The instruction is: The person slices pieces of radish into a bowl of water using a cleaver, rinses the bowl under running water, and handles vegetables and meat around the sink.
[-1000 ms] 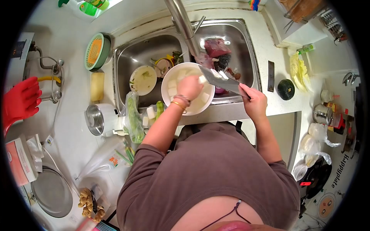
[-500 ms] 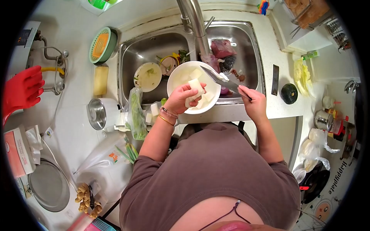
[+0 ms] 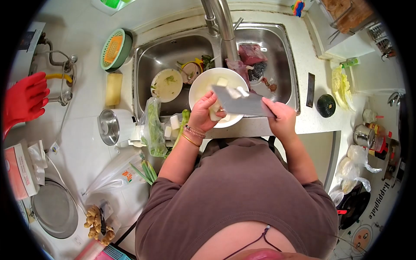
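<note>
My left hand (image 3: 204,113) is closed around a pale white radish piece (image 3: 214,114), partly hidden by the fingers and a blade. In my right hand (image 3: 281,117) is a kitchen cleaver (image 3: 242,103), its broad blade reaching left over the bowl to the radish piece. White bits cling to the upper edge of the blade. Below both hands a white bowl (image 3: 196,89) rests at the sink's front, with pale chunks (image 3: 222,81) inside. More white chunks (image 3: 174,122) lie on the counter by my left wrist.
The double sink (image 3: 149,50) holds a plate with scraps (image 3: 167,86) on the left and raw meat (image 3: 252,54) on the right. A faucet (image 3: 223,21) rises behind the bowl. Bagged greens (image 3: 154,128) and a metal pot (image 3: 109,128) stand left; a dark green squash (image 3: 325,105) lies right.
The cleaver has swung down and left, its blade now turned flat across the radish piece. My left hand has dropped slightly, and the piece is lower in its fingers.
</note>
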`<state>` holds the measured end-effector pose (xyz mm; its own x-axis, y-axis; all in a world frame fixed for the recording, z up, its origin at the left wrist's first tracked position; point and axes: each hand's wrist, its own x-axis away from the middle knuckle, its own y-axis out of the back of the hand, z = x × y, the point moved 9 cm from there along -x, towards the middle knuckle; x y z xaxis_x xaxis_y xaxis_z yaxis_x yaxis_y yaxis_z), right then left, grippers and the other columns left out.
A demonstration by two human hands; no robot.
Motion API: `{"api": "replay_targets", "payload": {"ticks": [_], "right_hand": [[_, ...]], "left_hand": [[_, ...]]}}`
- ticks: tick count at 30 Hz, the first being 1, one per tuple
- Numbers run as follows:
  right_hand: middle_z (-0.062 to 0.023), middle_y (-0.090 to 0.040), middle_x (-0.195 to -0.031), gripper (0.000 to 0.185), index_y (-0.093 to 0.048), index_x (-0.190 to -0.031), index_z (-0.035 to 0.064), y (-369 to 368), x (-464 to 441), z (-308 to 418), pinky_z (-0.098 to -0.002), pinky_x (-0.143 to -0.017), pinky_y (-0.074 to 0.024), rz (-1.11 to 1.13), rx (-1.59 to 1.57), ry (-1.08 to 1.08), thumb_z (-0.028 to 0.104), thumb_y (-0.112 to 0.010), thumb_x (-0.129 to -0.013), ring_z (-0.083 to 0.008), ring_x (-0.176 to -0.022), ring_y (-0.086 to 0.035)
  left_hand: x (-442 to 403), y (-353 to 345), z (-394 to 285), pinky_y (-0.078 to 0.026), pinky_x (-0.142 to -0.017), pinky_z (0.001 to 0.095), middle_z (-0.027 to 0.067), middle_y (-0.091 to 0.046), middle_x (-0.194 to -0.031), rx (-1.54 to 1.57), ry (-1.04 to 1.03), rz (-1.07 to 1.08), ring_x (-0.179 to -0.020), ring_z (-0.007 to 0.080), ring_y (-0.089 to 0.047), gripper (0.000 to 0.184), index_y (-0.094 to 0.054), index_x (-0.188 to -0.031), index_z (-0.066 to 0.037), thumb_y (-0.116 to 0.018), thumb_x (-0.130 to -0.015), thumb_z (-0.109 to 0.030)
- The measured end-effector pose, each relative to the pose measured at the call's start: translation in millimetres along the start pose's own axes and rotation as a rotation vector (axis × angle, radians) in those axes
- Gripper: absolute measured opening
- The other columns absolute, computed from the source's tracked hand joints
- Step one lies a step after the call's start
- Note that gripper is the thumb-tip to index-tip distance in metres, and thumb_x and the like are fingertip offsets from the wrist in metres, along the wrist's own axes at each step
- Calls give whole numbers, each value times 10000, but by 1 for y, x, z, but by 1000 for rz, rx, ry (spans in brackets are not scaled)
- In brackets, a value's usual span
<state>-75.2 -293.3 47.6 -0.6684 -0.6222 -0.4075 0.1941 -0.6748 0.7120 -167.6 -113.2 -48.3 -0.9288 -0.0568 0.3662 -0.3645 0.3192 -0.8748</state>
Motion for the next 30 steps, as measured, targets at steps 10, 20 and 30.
{"api": "replay_targets", "payload": {"ticks": [10, 20, 30], "right_hand": [[-15, -489, -621, 423, -704, -1042, 82, -17, -10, 61, -357, -513, -402, 68, 56, 310, 77, -618, -628, -209, -567, -524], [-20, -492, -630, 437, -702, -1049, 86, -21, -15, 64, -355, -528, -410, 84, 56, 307, 77, -620, -619, -210, -581, -527], [-21, -486, -628, 453, -700, -1054, 80, -19, -14, 66, -354, -516, -402, 60, 40, 321, 71, -620, -608, -209, -569, -518]], "left_hand": [[-15, 20, 13, -589, -806, 390, 77, -644, -1089, -54, -66, -125, -944, 217, -668, 350, -490, -1298, -137, -570, -966, -211], [-4, -10, 17, -587, -824, 378, 84, -652, -1111, 8, -44, -48, -982, 215, -672, 296, -558, -1244, -112, -511, -989, -256], [-4, -2, 30, -579, -751, 336, 82, -634, -1097, 39, 54, -165, -904, 201, -670, 311, -512, -1277, -124, -493, -985, -227]]}}
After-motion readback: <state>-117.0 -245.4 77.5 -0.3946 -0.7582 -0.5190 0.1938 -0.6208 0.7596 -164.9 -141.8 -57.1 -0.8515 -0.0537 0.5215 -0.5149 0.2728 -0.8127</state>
